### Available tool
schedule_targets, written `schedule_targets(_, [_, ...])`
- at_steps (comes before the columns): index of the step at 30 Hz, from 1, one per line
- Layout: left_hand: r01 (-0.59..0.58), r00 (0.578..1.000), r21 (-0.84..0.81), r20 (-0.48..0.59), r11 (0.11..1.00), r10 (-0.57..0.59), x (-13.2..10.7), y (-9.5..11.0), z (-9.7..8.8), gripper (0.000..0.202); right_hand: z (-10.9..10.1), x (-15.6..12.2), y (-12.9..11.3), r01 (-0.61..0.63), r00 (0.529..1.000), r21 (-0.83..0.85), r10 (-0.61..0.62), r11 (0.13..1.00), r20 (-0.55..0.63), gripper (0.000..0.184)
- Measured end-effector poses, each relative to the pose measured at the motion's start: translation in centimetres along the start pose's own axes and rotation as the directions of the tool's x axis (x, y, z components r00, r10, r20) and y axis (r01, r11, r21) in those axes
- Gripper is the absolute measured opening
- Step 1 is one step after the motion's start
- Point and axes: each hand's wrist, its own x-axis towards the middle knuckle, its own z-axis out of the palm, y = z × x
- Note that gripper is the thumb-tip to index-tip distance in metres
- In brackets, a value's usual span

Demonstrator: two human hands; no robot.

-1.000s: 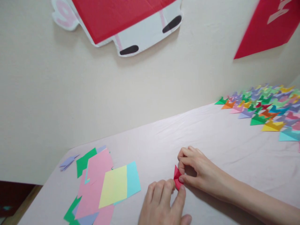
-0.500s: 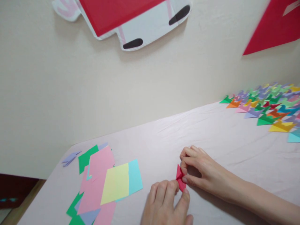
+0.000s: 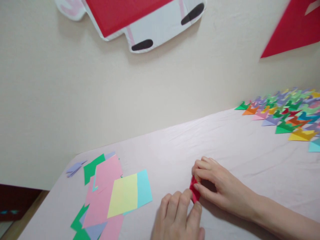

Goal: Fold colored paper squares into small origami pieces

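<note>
A small red piece of folded paper (image 3: 195,192) is on the table between my two hands, partly covered by fingers. My right hand (image 3: 210,178) pinches its upper right side between thumb and fingers. My left hand (image 3: 178,213) grips the lower left end, the index finger and thumb closed on it. To the left lies a loose spread of coloured paper sheets, with a yellow sheet (image 3: 123,196) over a light blue one (image 3: 144,188) nearest my left hand.
Pink (image 3: 108,171) and green sheets (image 3: 93,168) overlap at the left, beside a lilac folded paper (image 3: 74,168). Several rows of coloured folded paper birds (image 3: 285,127) stand at the far right. A wall (image 3: 150,93) with a red-and-white cutout (image 3: 155,26) rises behind the table.
The red paper has turned slightly under my fingers, and its upper point is now more covered by my right hand. My left index finger has shifted slightly up and right.
</note>
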Motion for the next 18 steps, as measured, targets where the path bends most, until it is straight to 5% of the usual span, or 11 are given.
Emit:
schedule_targets(8, [0.048, 0.999, -0.042, 0.012, 0.998, -0.047, 0.28, 0.11, -0.44, 0.035, 0.71, -0.04, -0.64, 0.057, 0.998, -0.053, -0.059, 0.997, -0.036, 0.014])
schedule_targets(18, [0.046, 0.998, -0.039, 0.033, 0.998, -0.045, -0.05, 0.23, -0.38, 0.026, 0.12, 0.34, 0.05, 0.101, 0.992, 0.17, -0.111, 0.98, 0.053, 0.025])
